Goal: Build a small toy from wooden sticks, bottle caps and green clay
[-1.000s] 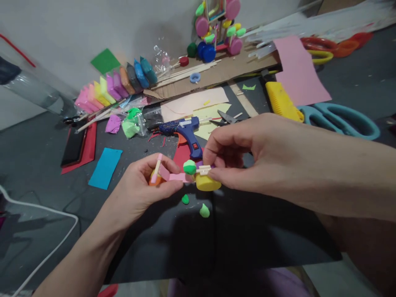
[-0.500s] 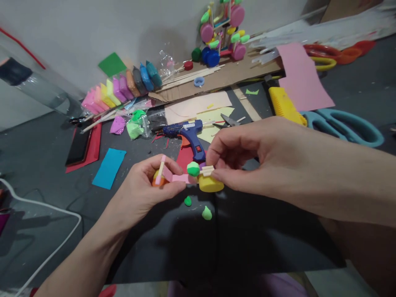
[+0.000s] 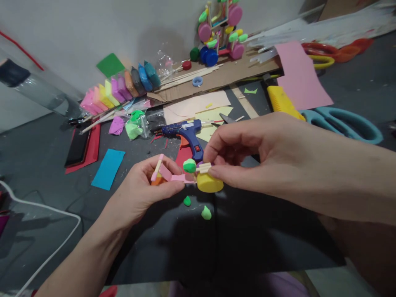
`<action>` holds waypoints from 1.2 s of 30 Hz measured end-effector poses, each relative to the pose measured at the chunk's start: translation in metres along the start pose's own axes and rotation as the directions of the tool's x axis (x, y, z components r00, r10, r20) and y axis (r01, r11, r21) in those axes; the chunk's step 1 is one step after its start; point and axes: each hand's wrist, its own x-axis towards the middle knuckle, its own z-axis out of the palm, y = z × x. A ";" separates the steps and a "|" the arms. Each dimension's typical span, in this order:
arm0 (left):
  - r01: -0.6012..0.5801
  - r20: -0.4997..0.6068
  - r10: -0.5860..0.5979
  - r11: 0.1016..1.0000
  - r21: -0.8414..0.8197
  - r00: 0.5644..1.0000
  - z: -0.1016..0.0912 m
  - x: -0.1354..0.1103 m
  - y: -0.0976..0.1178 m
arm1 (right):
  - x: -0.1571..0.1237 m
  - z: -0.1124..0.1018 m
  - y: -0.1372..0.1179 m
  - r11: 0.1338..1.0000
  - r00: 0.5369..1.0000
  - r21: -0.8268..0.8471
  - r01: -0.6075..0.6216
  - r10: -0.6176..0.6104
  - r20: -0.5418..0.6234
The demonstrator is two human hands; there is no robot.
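Note:
My left hand (image 3: pixel 154 179) is closed around a small craft vehicle (image 3: pixel 177 177) made of pink strip, sticks and round wheels. A yellow wheel (image 3: pixel 209 183) is at its right end, and an orange piece (image 3: pixel 157 180) shows beside my left fingers. Between thumb and fingers, my right hand (image 3: pixel 235 148) pinches a little bundle of short sticks (image 3: pixel 204 168) just above the yellow wheel. A two-tone green clay ball (image 3: pixel 189 166) sits at the left end of that bundle. Whether the bundle touches the vehicle, I cannot tell. Two green clay bits (image 3: pixel 206 213) lie on the table below.
Behind my hands lies a blue glue gun (image 3: pixel 188 134). Blue-handled scissors (image 3: pixel 346 123) and a yellow-handled tool (image 3: pixel 281 101) are at right. Clay packets (image 3: pixel 119 88) line the wall, beside finished craft vehicles (image 3: pixel 221 33). A white cable (image 3: pixel 55 212) crosses the left side.
My right hand has shifted slightly left with the stick bundle and the green ball. The vehicle in my left hand has tilted a little. The view has moved slightly.

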 end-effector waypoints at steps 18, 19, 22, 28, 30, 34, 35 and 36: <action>0.024 -0.001 -0.024 0.994 -0.106 1.000 0.003 0.002 -0.001 | 0.001 0.000 0.002 0.996 0.998 -0.069 0.047 -0.050 -0.044; 0.018 -0.003 -0.019 0.995 -0.098 1.000 0.003 0.002 -0.001 | 0.000 0.000 0.002 0.996 0.998 -0.075 0.048 -0.051 -0.046; 0.007 -0.013 -0.008 0.997 -0.073 1.000 0.002 0.002 -0.001 | 0.000 0.000 0.003 0.995 0.997 -0.088 0.054 -0.059 -0.056; -0.003 -0.024 0.001 0.997 -0.075 1.000 0.002 0.003 -0.001 | 0.001 -0.001 0.004 0.996 0.996 -0.076 0.054 -0.059 -0.065; 0.000 -0.013 -0.001 0.995 -0.102 1.000 0.002 0.003 0.000 | 0.000 -0.002 0.004 0.997 0.995 -0.060 0.056 -0.061 -0.078; 0.006 -0.012 -0.008 0.991 -0.134 1.000 0.002 0.002 -0.001 | -0.002 -0.004 0.005 0.996 0.992 -0.039 0.074 -0.078 -0.095; 0.009 -0.021 -0.012 0.992 -0.129 1.000 0.002 0.002 -0.001 | -0.002 -0.004 0.006 0.996 0.993 -0.036 0.077 -0.080 -0.085; 0.010 -0.030 -0.013 0.993 -0.120 0.999 0.002 0.002 -0.001 | -0.002 -0.004 0.006 0.996 0.994 -0.035 0.081 -0.083 -0.074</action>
